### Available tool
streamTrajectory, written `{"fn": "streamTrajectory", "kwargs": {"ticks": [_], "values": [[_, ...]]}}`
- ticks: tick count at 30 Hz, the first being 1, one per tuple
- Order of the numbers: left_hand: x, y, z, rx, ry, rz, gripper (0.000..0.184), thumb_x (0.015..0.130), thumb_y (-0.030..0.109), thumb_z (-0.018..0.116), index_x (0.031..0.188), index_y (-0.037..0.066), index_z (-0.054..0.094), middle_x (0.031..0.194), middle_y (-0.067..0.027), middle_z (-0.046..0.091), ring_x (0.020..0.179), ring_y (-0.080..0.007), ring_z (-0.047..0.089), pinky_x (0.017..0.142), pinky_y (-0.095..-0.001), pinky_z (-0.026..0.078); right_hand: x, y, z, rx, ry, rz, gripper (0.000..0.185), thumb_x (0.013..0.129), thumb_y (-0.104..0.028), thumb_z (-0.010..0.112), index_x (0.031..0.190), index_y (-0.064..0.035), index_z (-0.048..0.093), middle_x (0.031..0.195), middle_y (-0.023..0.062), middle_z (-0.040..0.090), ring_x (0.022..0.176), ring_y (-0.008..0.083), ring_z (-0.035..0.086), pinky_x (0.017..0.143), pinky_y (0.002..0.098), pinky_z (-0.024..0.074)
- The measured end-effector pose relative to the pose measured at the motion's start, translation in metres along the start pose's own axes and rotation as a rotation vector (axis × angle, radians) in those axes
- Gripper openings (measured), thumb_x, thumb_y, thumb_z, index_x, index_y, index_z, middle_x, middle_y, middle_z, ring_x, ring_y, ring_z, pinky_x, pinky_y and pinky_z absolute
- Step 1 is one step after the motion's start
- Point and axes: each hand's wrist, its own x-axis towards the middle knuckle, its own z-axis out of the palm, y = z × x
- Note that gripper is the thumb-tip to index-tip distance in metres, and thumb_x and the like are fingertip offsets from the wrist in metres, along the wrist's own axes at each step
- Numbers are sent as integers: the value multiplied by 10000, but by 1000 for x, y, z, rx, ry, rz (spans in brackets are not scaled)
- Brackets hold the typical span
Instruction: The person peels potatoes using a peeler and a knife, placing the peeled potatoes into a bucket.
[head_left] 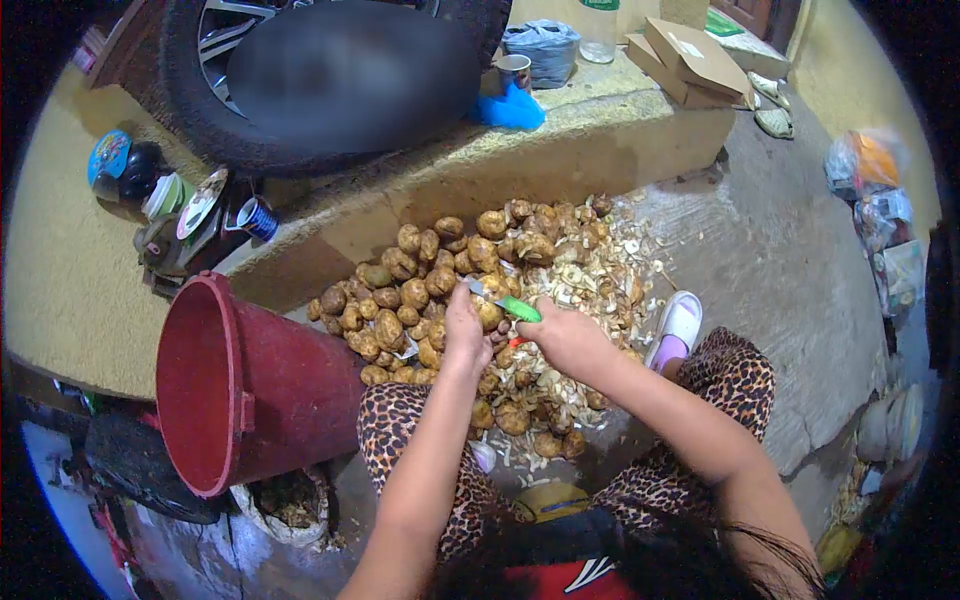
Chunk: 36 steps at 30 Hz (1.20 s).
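In the middle of the view my left hand (466, 335) is closed around a potato (488, 312). My right hand (560, 335) grips the green handle of a knife (520, 309), whose blade lies against the top of that potato. Below and around both hands, a heap of brown potatoes (388, 328) covers the ground. Pale peelings (625, 290) are spread to the right of the heap and under my right hand.
A large red bucket (290, 390) lies tilted at the left. Behind the heap runs a concrete ledge (620, 140) with cardboard boxes (690, 65), a cup (514, 72) and a blue-grey bag (542, 50). My slippered foot (680, 322) is at the right. Plastic bags (870, 165) lie far right.
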Motion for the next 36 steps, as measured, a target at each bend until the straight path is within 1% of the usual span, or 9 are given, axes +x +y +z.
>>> {"fn": "streamTrajectory", "kwargs": {"ticks": [4,9,12,13,17,24,27,30,36], "values": [[20,-23,-15,110,53,166,382,907,397,311,914,98,548,726,-19,579,544,-119,527,388,-241,382,4,7,12,347,125,-171,108,731,-106,578,827,-65,549,749,162,511,635,343,535,610,389,457],[8,1,-10,-1,-118,-86,386,890,426,351,933,106,564,760,-17,595,570,-127,531,431,-251,395,7,17,-10,1098,-266,36,126,800,-132,618,838,-24,564,745,14,559,735,65,514,653,246,433],[-1,8,-1,-48,-78,-124,366,889,416,372,936,94,541,697,-20,562,500,-131,504,383,-245,368,5,14,-3,813,-111,-101,135,776,-130,625,837,-30,558,722,59,561,679,139,542,634,274,442],[-2,7,2,-58,-44,-130,357,890,408,378,937,87,527,660,-21,544,460,-132,489,355,-239,353,4,13,-6,480,53,-311,128,750,-120,617,838,-55,552,733,116,536,663,252,559,613,335,457],[-6,8,10,-98,78,-125,356,892,396,396,938,70,532,796,-57,586,661,-173,580,517,-326,486,-6,-4,-4,71,-52,-75,196,755,-144,560,949,-145,586,796,157,498,687,332,594,603,433,486],[8,-11,6,-252,106,-50,299,896,348,414,921,74,529,805,-58,588,685,-184,579,628,-334,489,-8,-16,-2,-35,-53,-12,181,788,-126,489,933,-136,596,775,158,498,649,320,593,582,422,489],[14,-18,1,-270,118,-61,332,901,329,361,958,67,556,891,-59,616,815,-198,595,781,-356,472,-6,-17,2,-38,-60,-3,196,787,-105,473,939,-131,593,778,158,501,649,321,592,589,422,490],[21,-25,-4,-271,126,-68,339,897,339,349,950,78,558,909,-55,610,827,-194,587,795,-346,461,-3,-16,5,20,6,24,105,743,-105,541,845,-102,563,784,158,478,635,334,562,572,422,469],[32,-43,-8,-37,219,170,227,895,304,355,874,115,478,771,-15,498,684,-115,485,604,-271,398,5,-9,8,11,54,41,109,733,-107,567,839,-85,553,791,175,502,650,351,558,582,437,462]]}}
